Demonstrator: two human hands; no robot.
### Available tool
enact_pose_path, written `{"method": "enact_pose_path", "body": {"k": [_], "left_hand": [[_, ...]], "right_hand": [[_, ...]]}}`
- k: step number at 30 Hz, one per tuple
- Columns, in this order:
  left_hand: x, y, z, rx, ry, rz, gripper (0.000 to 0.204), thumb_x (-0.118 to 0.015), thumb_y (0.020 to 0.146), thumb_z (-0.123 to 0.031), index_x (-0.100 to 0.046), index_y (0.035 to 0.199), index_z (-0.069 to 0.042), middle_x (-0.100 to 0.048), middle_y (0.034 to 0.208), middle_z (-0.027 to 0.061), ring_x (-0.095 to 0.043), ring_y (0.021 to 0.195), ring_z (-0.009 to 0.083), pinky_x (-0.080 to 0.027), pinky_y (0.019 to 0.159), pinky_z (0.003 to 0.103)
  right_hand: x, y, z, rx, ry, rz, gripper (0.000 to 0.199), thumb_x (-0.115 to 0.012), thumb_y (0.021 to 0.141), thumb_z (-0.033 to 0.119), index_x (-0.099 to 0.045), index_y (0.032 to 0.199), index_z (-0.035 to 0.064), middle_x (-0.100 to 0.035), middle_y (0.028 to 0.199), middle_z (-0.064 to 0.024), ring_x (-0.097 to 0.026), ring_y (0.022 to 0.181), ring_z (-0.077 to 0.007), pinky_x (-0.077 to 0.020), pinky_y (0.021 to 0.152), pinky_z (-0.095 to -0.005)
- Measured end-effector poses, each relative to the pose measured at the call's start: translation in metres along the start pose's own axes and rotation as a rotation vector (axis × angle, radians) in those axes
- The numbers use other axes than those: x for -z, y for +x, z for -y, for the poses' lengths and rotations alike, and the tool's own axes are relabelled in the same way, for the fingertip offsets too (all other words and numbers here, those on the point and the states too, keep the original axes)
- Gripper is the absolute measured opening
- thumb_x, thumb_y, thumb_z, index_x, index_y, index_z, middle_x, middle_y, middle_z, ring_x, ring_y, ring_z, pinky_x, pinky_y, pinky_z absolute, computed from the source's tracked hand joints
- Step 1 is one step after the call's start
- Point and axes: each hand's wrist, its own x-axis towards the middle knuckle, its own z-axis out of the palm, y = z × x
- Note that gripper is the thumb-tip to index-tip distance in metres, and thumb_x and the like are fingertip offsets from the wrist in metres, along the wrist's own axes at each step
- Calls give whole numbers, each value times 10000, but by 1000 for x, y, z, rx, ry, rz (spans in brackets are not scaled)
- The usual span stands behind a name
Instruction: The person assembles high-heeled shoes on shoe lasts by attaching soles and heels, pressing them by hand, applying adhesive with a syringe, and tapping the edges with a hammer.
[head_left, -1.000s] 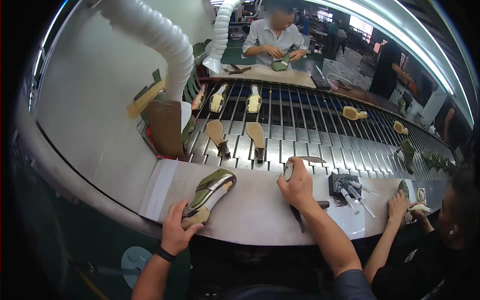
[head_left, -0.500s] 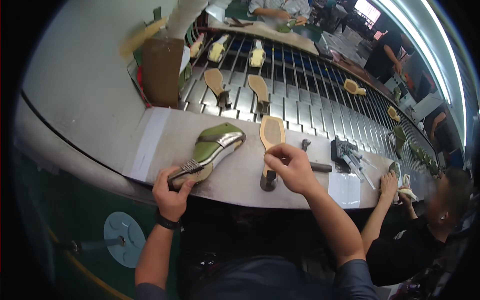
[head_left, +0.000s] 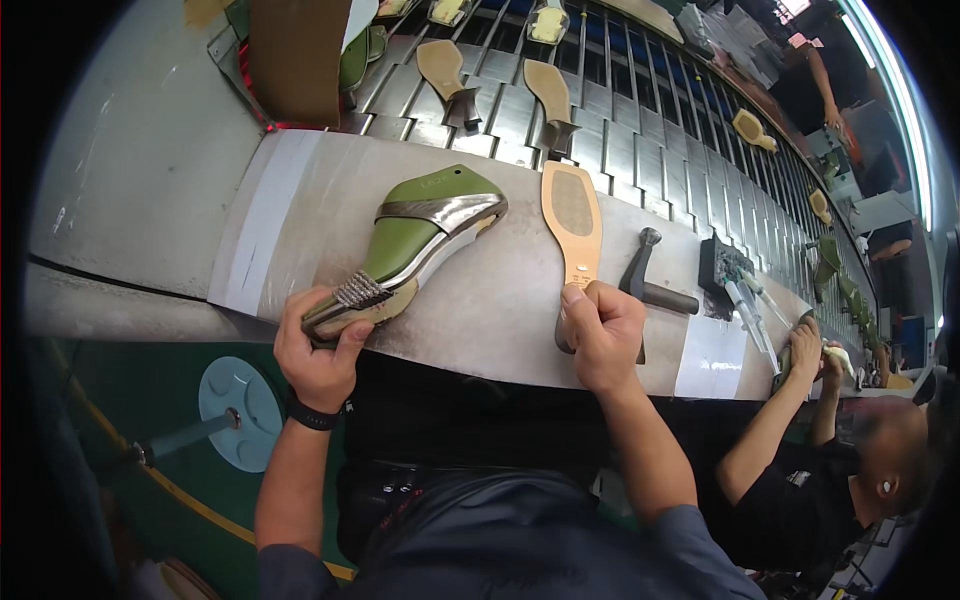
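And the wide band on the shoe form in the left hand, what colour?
Shiny silver band, against the green shoe form. Best seen in the head view.

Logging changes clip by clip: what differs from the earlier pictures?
Since the first picture, the right hand has drawn back from the bench's far edge, and the tan sole it holds now shows its broad face, wide end toward the conveyor. The view tipped down. The left hand still holds the green shoe by its heel.

small pale marking (head_left: 437, 183) on green shoe last (head_left: 402, 247)
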Motion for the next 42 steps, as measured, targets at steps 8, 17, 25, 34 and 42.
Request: {"method": "enact_pose_path", "body": {"k": [8, 17, 25, 34, 42], "left_hand": [[25, 14, -20, 24, -54, 203, 389, -821, 909, -193, -635, 1154, 45, -638, 1087, 148, -641, 965, 278, -517, 900, 368], [41, 107, -113, -48, -289, -37, 319, -810, 918, -128, -700, 1157, 53, -651, 1073, 95, -617, 943, 171, -487, 854, 294], [8, 107, -117, -10, -803, 21, 407, -694, 1033, -149, -546, 1356, 49, -698, 1320, 254, -695, 1181, 242, -536, 1052, 360], [5, 147, -166, 309, -1218, 424, 388, -632, 1060, -103, -516, 1407, 29, -704, 1294, 264, -721, 1177, 302, -584, 1051, 443], [-27, 127, -172, 340, -1207, 618, 417, -639, 1049, -51, -502, 1440, -11, -676, 1345, 276, -689, 1256, 331, -568, 1082, 469]], "right_hand": [[3, 1, -1, -45, 23, -2, 297, -763, 965, 109, -550, 768, 43, -566, 644, 26, -502, 543, -54, -400, 512, -255], [23, -40, 3, 339, -549, -39, 278, -711, 915, -5, -665, 1187, -35, -462, 1581, -307, -508, 1442, -431, -434, 1159, -476], [49, -169, 18, -356, 547, -87, 458, -650, 1011, 312, -559, 1293, -37, -612, 1403, -297, -706, 1175, -346, -604, 971, -450], [40, -144, 19, -286, 473, -89, 307, -717, 997, 209, -664, 1110, -72, -748, 907, -201, -738, 725, -252, -638, 681, -385], [19, -128, 85, -45, 428, 147, 333, -670, 1060, 183, -684, 1149, -138, -769, 989, -246, -770, 809, -270, -660, 724, -395]]}}
